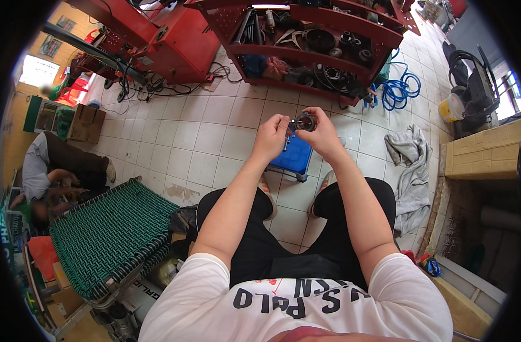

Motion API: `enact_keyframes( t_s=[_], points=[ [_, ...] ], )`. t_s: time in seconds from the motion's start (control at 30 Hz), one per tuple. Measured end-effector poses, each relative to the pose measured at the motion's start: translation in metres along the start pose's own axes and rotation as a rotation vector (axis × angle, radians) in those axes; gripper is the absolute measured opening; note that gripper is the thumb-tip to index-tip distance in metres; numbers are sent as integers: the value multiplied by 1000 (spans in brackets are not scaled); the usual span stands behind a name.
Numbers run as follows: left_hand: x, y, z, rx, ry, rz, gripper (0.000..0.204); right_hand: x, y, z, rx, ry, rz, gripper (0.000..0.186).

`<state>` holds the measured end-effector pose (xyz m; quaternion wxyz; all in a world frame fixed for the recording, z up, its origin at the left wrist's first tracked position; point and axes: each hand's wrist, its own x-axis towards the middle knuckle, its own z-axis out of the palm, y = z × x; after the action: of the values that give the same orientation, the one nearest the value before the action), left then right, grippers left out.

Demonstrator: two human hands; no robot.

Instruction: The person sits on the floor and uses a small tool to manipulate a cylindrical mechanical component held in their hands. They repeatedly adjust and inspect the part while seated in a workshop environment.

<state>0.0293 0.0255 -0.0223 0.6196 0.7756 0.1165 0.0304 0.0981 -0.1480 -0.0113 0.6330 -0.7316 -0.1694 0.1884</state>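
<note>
Both my hands are raised over a small blue stool (297, 157) between my feet. My right hand (324, 137) grips a round dark metal part (304, 122) with a ring-shaped opening, fingers curled round its far and right side. Close against the part's left side is my left hand (270, 137), its thumb and fingers pinched together. What the left fingers hold, if anything, is too small to make out. On the stool's left edge, partly behind my left hand, lie small shiny metal pieces (287, 142).
Ahead stands a red tool cart (306, 48) loaded with metal parts. Blue hose (398, 91) coils beside it; a grey cloth (410, 171) lies on the floor to the right. At left are a green woven folding bed (112, 236) and a person (49, 165) low down.
</note>
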Motion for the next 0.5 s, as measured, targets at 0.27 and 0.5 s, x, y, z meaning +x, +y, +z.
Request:
enact_keyframes(
  t_s=[0.27, 0.5],
  points=[
    [-3, 3, 6, -47, -12, 79, 19, 0, -1, 1, 7, 16, 5, 60],
    [1, -1, -1, 76, -33, -4, 23, -1, -2, 1, 15, -2, 13, 61]
  ],
)
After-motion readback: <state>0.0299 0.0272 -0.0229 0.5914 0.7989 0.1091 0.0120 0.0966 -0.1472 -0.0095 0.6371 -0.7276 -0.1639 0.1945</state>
